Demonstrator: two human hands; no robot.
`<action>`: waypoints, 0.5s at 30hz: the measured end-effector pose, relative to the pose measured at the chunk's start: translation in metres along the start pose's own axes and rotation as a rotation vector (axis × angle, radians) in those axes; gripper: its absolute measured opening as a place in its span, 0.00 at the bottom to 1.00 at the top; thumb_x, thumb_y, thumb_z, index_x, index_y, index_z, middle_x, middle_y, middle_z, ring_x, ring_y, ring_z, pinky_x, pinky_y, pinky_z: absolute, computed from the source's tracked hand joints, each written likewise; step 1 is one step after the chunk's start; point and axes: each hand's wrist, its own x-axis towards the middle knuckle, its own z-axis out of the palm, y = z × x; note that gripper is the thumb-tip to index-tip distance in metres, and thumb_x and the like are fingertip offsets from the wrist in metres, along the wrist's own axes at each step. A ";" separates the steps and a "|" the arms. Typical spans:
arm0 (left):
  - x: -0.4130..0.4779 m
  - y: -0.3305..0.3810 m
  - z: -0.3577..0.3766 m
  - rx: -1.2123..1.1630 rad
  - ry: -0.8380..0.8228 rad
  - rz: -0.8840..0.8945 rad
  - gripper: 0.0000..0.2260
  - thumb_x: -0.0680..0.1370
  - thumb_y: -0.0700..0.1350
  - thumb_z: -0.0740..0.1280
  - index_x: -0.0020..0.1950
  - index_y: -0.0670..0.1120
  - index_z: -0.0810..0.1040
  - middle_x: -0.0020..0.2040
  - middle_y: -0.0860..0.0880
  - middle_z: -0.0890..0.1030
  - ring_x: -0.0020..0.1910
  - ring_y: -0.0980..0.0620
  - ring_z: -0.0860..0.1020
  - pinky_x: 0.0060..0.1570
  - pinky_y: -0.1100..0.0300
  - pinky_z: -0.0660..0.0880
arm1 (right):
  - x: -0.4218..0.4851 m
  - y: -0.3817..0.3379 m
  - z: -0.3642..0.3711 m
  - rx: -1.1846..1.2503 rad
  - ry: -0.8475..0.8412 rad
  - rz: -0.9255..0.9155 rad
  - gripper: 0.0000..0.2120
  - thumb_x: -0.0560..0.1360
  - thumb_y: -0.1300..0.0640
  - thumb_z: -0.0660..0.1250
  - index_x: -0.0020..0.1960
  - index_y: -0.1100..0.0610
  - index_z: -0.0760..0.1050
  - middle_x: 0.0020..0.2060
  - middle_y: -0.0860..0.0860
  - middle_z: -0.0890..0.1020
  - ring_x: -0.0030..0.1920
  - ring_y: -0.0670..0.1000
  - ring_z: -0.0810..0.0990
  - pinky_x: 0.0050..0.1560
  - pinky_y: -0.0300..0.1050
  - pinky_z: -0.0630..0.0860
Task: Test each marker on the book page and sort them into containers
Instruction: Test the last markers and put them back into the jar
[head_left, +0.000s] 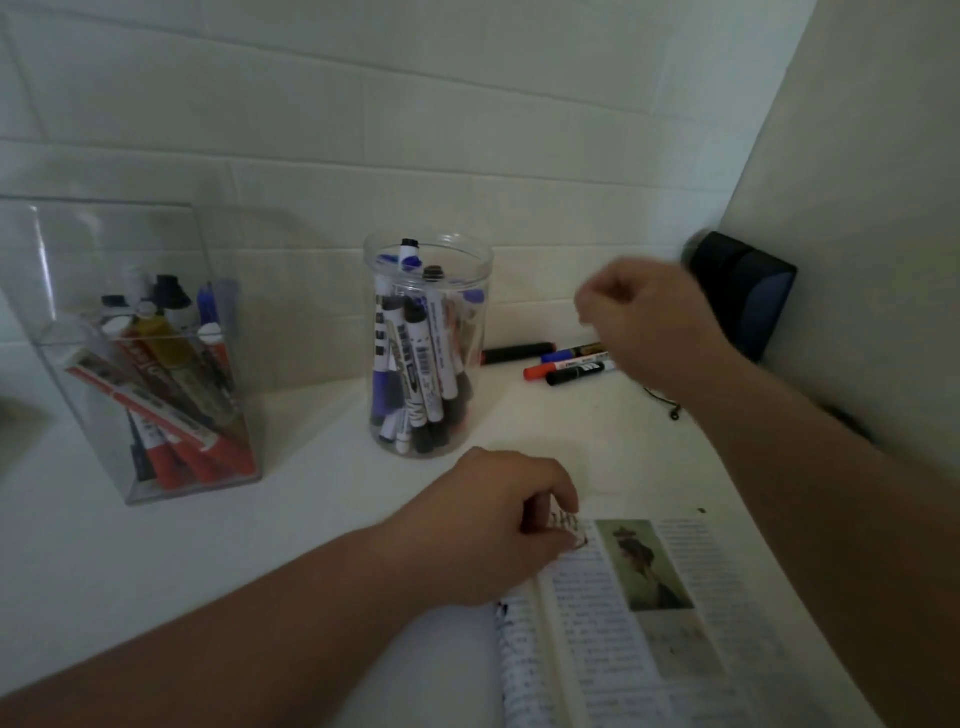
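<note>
White counter (291, 525): book (623, 623) at five o'clock; loose markers (566, 364) at two o'clock.
Left hand (483, 525): knuckles up, curled fingertips and thumb hold book corner down.
Right hand (649, 322): raised above loose markers, blurred; grip indeterminate.

The book (613, 623) touched by the fingers (558, 512) of the left hand (483, 525) has thin, printed, faintly sheened paper pages, the round jar (428, 312) beyond those fingers and the square box (130, 332) to their left are clear glossy plastic, and the table (291, 525) beneath them is smooth matt white.
</note>
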 end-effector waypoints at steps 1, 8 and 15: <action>0.001 0.000 0.001 0.042 0.010 -0.002 0.06 0.75 0.49 0.72 0.51 0.55 0.79 0.39 0.56 0.77 0.43 0.59 0.73 0.45 0.66 0.69 | -0.006 0.016 0.004 -0.104 -0.079 0.049 0.05 0.75 0.56 0.67 0.41 0.53 0.79 0.39 0.50 0.83 0.42 0.51 0.81 0.49 0.49 0.79; 0.001 -0.002 -0.002 0.146 -0.019 -0.062 0.11 0.71 0.44 0.63 0.47 0.60 0.71 0.49 0.60 0.71 0.53 0.57 0.67 0.56 0.58 0.70 | -0.017 0.061 0.033 -0.448 -0.436 0.137 0.22 0.78 0.59 0.64 0.70 0.46 0.72 0.66 0.50 0.75 0.64 0.54 0.74 0.64 0.48 0.73; 0.002 -0.006 -0.001 0.079 -0.068 -0.088 0.19 0.70 0.40 0.63 0.52 0.62 0.67 0.49 0.62 0.71 0.53 0.62 0.68 0.50 0.72 0.66 | 0.003 0.062 0.053 -0.658 -0.558 0.004 0.17 0.75 0.63 0.63 0.62 0.51 0.77 0.60 0.52 0.75 0.57 0.55 0.75 0.58 0.51 0.76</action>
